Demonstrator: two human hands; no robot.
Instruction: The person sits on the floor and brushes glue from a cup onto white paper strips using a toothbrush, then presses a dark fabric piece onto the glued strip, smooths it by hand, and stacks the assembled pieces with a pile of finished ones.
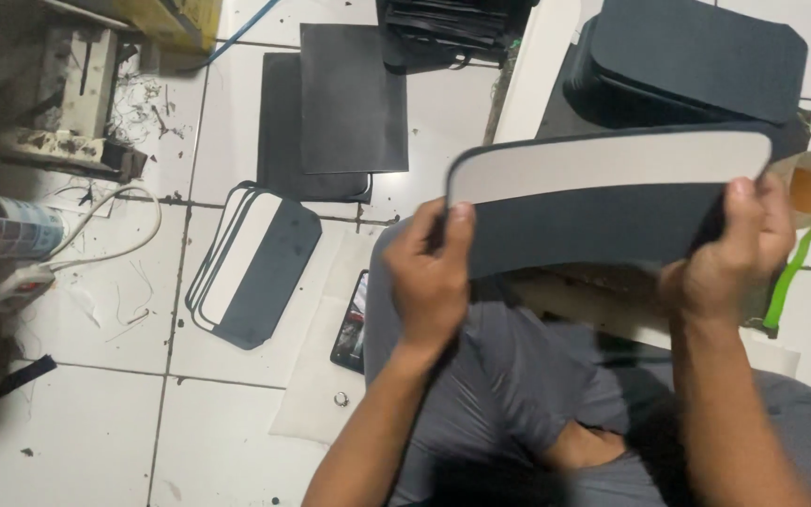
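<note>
The left hand (431, 277) pinches the left end of a long dark panel (593, 221) with rounded corners, thumb on the near face and fingers curled behind. The right hand (739, 249) is closed over the panel's right end in the same way. Both hands are shut on it, holding it up in front of the person's chest above grey-clad knees (509, 366). The panel bows between the two grips, and its pale inner face (612, 169) shows along the top.

To hold it well, the thumbs would best stay close to the ends and the bend stay even. A sharp fold in the middle looks likely to crease the sheet, so equal pull from both sides seems wise.

Just past the right hand stands an open pot of amber glue (809, 188) with a green brush (800, 258) leaning from it. The panel's right corner is close to both and could catch them if swung that way. Beyond the panel a stack of similar dark pieces (696, 56) sits near. To the left, on the white tiled floor (237, 394), lie a small pile of matching panels (255, 268), flat dark sheets (349, 103) and a phone (351, 324). There is open floor that way. A tube of sealant (2, 225) and a white cable (114, 239) lie well apart at the far left.
</note>
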